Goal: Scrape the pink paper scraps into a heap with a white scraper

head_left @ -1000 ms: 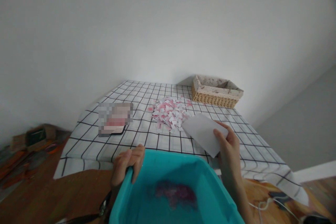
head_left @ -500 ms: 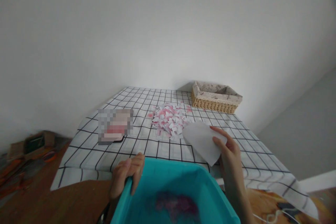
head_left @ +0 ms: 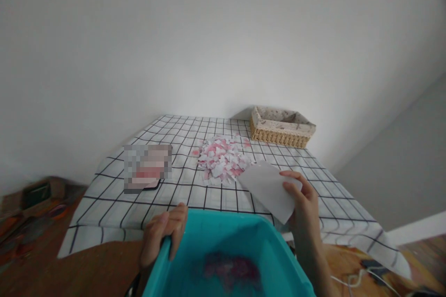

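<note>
My left hand is closed over the left rim of a teal plastic tub, fingers hooked inside. Dark red or purple material, too blurred to name, lies at the bottom of the tub. Between the thumb and fingers of my right hand is a sheet of white paper, tilted over the table. Its far left edge meets a heap of torn white and pink paper scraps. The tub stands against the table's near edge.
A white tablecloth with black grid lines covers the table. At the back right sits a wicker basket with a cloth lining. A pixelated flat object lies on the left. A white cable runs along the floor at right.
The whole view has shifted slightly, so the table and basket appear a little further left. My right hand and the paper stay close to the scraps; my left hand keeps its hold on the tub.
</note>
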{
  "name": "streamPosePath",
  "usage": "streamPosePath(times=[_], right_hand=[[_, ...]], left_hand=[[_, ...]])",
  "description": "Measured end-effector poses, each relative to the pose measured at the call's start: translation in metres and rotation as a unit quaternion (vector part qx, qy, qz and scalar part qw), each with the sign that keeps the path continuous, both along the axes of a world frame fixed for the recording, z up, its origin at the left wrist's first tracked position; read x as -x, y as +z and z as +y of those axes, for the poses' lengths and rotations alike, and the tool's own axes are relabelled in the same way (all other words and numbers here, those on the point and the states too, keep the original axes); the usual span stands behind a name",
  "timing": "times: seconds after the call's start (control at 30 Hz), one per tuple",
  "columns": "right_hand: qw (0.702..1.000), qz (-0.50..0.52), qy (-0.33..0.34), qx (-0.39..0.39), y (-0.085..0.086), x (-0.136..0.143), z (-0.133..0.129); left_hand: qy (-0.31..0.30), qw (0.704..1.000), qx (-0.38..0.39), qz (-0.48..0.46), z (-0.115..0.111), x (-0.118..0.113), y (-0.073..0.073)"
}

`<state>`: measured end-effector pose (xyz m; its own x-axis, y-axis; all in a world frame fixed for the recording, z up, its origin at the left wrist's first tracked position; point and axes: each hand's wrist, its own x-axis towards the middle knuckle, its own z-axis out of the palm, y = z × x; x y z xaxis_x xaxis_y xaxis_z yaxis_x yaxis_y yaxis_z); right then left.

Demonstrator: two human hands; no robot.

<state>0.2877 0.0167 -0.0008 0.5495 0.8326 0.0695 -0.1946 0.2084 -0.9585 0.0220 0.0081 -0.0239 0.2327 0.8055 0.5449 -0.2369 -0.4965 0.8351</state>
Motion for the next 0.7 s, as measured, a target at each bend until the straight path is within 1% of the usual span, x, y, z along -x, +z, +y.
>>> streamPosePath(times=[0.17,0.23,0.33,0.4,0.53,0.7], right_hand=[[0.997,0.014,-0.068,-0.017,0.004,0.003,-0.004],[0.996,0.007,-0.09,-0.021,0.002,0.003,-0.003],[0.994,-0.031,-0.102,-0.016,-0.003,0.003,-0.003],[0.994,-0.073,-0.076,-0.001,-0.006,0.002,-0.002],[0.986,-0.159,0.027,0.039,-0.007,-0.001,0.001],[0.974,-0.19,0.112,0.051,-0.007,-0.004,0.006]], left_hand=[[0.014,1.0,-0.003,-0.013,-0.001,-0.002,-0.001],[0.016,1.0,-0.004,-0.01,-0.002,-0.002,-0.001],[0.006,1.0,-0.003,0.001,-0.001,-0.001,-0.001],[0.004,1.0,-0.005,0.004,-0.001,-0.001,-0.002],[0.011,1.0,-0.006,0.001,-0.001,-0.001,-0.001],[0.009,1.0,0.003,0.009,-0.001,-0.001,0.0]])
